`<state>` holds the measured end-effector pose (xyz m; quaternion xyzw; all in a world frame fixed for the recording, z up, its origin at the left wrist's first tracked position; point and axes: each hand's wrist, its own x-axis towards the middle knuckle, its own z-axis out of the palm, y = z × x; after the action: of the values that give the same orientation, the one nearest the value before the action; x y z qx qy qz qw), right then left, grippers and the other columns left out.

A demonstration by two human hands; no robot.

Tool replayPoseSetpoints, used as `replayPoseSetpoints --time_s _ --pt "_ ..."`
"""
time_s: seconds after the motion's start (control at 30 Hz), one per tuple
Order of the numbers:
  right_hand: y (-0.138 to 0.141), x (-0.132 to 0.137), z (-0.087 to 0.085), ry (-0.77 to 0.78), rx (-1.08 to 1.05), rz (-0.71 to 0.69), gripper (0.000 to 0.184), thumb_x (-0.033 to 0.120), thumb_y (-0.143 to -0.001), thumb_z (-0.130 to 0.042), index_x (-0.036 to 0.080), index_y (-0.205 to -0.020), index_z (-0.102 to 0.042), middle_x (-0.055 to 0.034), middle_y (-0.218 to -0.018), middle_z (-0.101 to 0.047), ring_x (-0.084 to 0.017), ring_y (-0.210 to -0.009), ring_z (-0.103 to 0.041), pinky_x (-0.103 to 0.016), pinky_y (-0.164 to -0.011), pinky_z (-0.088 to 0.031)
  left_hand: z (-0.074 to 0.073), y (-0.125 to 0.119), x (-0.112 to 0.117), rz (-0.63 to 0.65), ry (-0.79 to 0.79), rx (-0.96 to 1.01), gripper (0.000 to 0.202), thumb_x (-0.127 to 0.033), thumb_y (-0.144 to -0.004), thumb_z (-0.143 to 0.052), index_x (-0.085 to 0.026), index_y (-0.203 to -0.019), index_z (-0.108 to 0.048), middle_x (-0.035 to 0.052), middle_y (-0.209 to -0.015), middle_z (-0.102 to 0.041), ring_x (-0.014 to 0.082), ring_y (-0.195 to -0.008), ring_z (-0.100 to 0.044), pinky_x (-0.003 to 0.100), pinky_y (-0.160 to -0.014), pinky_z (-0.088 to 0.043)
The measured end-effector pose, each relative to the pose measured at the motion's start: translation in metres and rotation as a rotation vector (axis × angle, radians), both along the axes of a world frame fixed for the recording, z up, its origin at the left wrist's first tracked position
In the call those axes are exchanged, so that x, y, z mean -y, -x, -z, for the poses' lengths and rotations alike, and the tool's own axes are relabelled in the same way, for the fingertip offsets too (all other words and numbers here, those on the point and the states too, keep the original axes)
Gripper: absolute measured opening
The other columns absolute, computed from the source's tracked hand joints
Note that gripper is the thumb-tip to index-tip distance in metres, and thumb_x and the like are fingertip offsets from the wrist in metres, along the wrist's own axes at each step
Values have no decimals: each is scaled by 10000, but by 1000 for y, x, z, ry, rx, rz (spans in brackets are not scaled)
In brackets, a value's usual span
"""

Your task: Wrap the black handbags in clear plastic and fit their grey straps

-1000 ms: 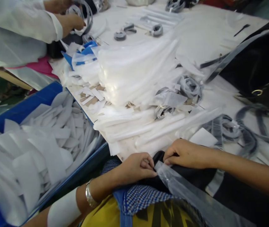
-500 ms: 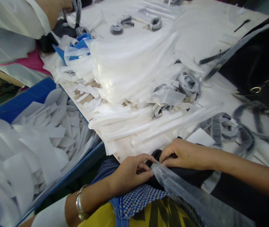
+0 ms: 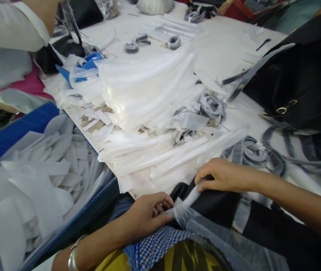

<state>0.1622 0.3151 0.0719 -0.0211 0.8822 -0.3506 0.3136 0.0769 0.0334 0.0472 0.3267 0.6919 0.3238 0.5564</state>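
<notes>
My left hand pinches the edge of a clear plastic sleeve at the near table edge. My right hand is closed on a black bag strap where the plastic wraps it, fingers curled over the top. The two hands are a short way apart, with a rolled strip of plastic stretched between them. The black piece runs right under my right forearm.
A tall stack of white plastic sleeves fills the table's middle. Grey strap coils lie beside it. A black bag with gold rings sits right. A blue bin of white paper pieces stands left. Another person's white sleeve is upper left.
My hands have drawn apart, the right going up and right, and the plastic now stretches between them. The view has shifted a little to the right and up.
</notes>
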Motion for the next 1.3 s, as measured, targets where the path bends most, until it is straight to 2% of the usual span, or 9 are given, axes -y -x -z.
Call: replayPoseSetpoints --time_s 0.1,0.2,0.3,0.43,0.67,0.8,0.97,1.13,1.3 --pt "-1 0 4 38 -45 1 228 403 -870 -677 269 -1019 -785 -12 -969 -780 -213 -913 -709 -286 -817 -473 1 3 1 49 -26 46 246 -341 -881 -617 -201 -1081 -650 -3 -815 -680 139 -702 -602 207 -622 -437" --pt "-11 -6 9 81 -225 40 383 440 -903 -659 234 -1223 -704 -70 -1223 -713 -243 -1167 -627 -335 -1005 -443 -7 17 10 168 -13 -70 196 -305 -901 -594 -228 -1069 -661 12 -906 -682 156 -781 -600 229 -704 -448" --pt "-26 -16 13 143 -334 47 382 481 -943 -606 224 -1213 -688 -85 -1282 -673 -231 -1252 -569 -359 -1086 -408 -16 33 21 331 -50 -181 160 -258 -941 -533 -248 -1044 -655 31 -1020 -673 178 -904 -610 252 -812 -445" --pt "-39 -24 10 66 -364 48 327 471 -970 -563 233 -1159 -682 -93 -1315 -639 -243 -1259 -558 -392 -1072 -426 -17 39 21 428 -72 -274 163 -224 -955 -492 -231 -1002 -648 41 -1009 -678 198 -951 -629 277 -848 -450" --pt "-31 -17 -18 -173 -343 -29 220 445 -897 -668 230 -931 -634 -55 -1033 -671 -270 -982 -618 -450 -875 -487 -7 18 9 195 -44 -133 238 -362 -881 -675 -238 -1081 -708 9 -1026 -730 189 -953 -659 255 -853 -467" --pt "-28 -12 -15 -133 -342 -38 157 342 -889 -681 225 -862 -582 -55 -1075 -684 -284 -1094 -608 -445 -934 -469 7 15 12 119 -119 -20 240 -408 -909 -647 -192 -956 -741 19 -918 -731 172 -876 -665 224 -773 -469" --pt "-35 -12 2 -74 -285 61 143 358 -936 -588 226 -883 -567 -85 -1254 -659 -273 -1144 -622 -388 -894 -495 -5 32 19 315 -161 -211 225 -344 -971 -567 -180 -912 -710 47 -905 -696 181 -892 -632 243 -803 -451" --pt "-40 -16 -2 -68 -208 75 177 403 -942 -562 235 -904 -599 -58 -993 -696 -241 -923 -663 -347 -791 -495 -23 53 24 539 -201 -325 167 -241 -989 -514 -201 -872 -627 37 -909 -660 180 -895 -610 250 -786 -440" --pt "-38 -19 -9 -9 -167 140 222 457 -921 -594 236 -920 -609 -50 -1091 -710 -242 -968 -664 -347 -833 -486 -18 55 20 600 -244 -446 162 -147 -958 -501 -210 -861 -615 31 -893 -691 201 -887 -628 305 -824 -433"
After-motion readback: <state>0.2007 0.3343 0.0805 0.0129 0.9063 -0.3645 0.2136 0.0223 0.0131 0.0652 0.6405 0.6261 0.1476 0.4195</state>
